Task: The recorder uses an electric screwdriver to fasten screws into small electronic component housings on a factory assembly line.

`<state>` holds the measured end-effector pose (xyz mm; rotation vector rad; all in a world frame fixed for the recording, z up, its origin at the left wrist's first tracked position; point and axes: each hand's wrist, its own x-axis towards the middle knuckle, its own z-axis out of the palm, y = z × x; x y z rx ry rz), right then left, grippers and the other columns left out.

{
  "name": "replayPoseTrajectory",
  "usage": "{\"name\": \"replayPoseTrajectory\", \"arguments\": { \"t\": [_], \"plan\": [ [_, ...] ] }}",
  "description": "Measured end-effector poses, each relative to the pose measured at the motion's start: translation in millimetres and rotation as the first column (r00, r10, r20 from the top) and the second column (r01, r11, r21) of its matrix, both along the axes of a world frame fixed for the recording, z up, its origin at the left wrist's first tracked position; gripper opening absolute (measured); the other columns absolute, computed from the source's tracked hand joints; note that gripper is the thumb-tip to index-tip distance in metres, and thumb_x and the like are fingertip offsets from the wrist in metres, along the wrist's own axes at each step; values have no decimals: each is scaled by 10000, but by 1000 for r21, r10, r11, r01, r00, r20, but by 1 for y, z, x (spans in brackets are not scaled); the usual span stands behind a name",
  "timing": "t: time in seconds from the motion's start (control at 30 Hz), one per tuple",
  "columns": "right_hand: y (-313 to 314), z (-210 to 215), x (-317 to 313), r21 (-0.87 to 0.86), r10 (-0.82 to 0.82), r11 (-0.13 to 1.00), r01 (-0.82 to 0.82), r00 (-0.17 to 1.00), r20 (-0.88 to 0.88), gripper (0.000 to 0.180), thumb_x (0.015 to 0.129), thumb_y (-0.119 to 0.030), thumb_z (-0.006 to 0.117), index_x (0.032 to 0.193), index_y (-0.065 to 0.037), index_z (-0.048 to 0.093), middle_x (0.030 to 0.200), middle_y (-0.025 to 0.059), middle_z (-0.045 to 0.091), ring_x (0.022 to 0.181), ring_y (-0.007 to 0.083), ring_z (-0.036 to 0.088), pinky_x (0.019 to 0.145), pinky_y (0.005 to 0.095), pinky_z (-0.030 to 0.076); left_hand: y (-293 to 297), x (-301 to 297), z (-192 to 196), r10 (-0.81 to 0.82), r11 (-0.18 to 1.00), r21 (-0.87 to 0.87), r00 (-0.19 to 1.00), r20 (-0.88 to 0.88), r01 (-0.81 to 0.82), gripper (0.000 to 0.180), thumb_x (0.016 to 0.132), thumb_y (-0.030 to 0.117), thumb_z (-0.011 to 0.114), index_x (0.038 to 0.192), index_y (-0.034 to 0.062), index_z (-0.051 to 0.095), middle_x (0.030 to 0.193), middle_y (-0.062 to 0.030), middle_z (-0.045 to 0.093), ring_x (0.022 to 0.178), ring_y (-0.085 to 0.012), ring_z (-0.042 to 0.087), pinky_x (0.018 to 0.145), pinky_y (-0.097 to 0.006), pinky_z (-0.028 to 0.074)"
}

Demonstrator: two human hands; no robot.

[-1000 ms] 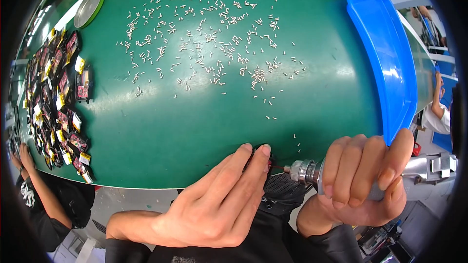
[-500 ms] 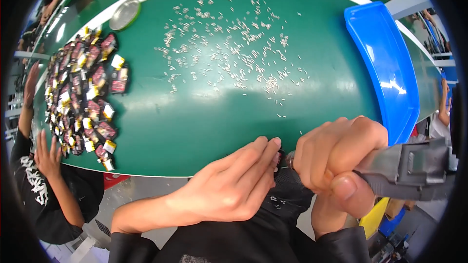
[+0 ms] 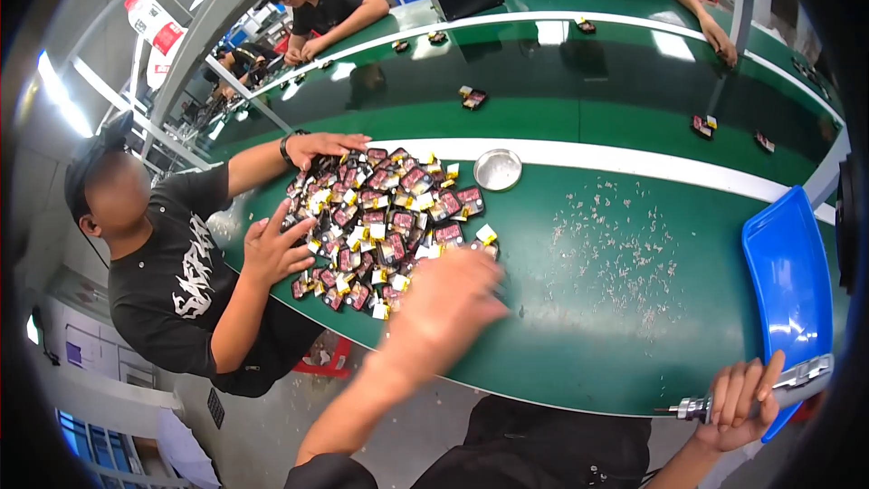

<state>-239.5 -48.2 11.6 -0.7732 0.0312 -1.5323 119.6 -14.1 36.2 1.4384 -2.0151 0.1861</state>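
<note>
Silver driver [image 3: 801, 381], right fingers [image 3: 737, 393] wrapped, left [image 3: 474, 266] unclear

Glossy blue plastic tray [image 3: 790, 285], smooth shiny green tabletop [image 3: 552, 362], polished metal dish [image 3: 498, 170], metallic screwdriver [image 3: 695, 409]

The blurred bare left hand [image 3: 444, 303] is leaving the near edge of the green desk [image 3: 561, 344] and reaching to the heap of small black rectangular units with white-and-yellow tabs [image 3: 389, 208]. The bare right hand [image 3: 738, 403] is carrying the silver-grey cylindrical screwdriver [image 3: 801, 380] well apart from it. The view is swinging left, showing more of a black-shirted co-worker [image 3: 172, 272].
</note>
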Motion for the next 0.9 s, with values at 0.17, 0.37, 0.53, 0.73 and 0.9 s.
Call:
{"name": "replayPoseTrajectory", "arguments": {
  "t": [0.17, 0.37, 0.53, 0.73, 0.9],
  "plan": [
    [11, -21, 1, 195, -10, 981, 4, 999, 34, 117, 874, -56, 500, 838, -43, 389, 463, 21, 372, 333, 109, 351, 366, 278, 387, -25, 110, 3, 417, 904, 21, 890, 183, -428, 392, 777, 50, 699, 1138, -14, 561, 1192, -202, 564, 1117, -368, 531, 954, -449, 431],
    [11, -26, 14, 317, -66, 947, 57, 998, 18, 69, 861, -134, 458, 860, -66, 447, 501, 19, 378, 373, 122, 336, 415, 304, 351, -25, 30, 21, 334, 938, 2, 906, 259, -346, 346, 802, 2, 639, 1143, -3, 578, 1216, -193, 563, 1113, -379, 533, 960, -443, 424],
    [11, -32, 2, 332, -88, 939, 91, 996, -26, 89, 857, -147, 461, 873, -59, 458, 511, 21, 382, 401, 135, 361, 456, 313, 365, -32, -109, -9, -292, 915, 259, 951, -105, 309, 365, 687, -84, 696, 1035, -17, 612, 987, -123, 614, 896, -305, 606, 756, -387, 503],
    [15, -32, -2, 304, -50, 951, 50, 999, -10, 118, 876, -155, 484, 840, -70, 409, 498, 15, 385, 389, 121, 374, 450, 307, 387, -35, -138, -27, -394, 884, 248, 917, -61, 397, 312, 670, -52, 721, 969, -25, 639, 903, -103, 588, 784, -264, 592, 620, -354, 496],
    [13, -34, -6, 286, -11, 958, 2, 1000, 30, 109, 870, -149, 477, 841, -68, 410, 499, 18, 396, 393, 124, 391, 456, 308, 390, -40, -146, -22, -434, 882, 261, 892, 124, 393, 314, 648, -25, 678, 960, -49, 647, 907, -111, 577, 777, -251, 592, 613, -348, 506]
  ]
}}
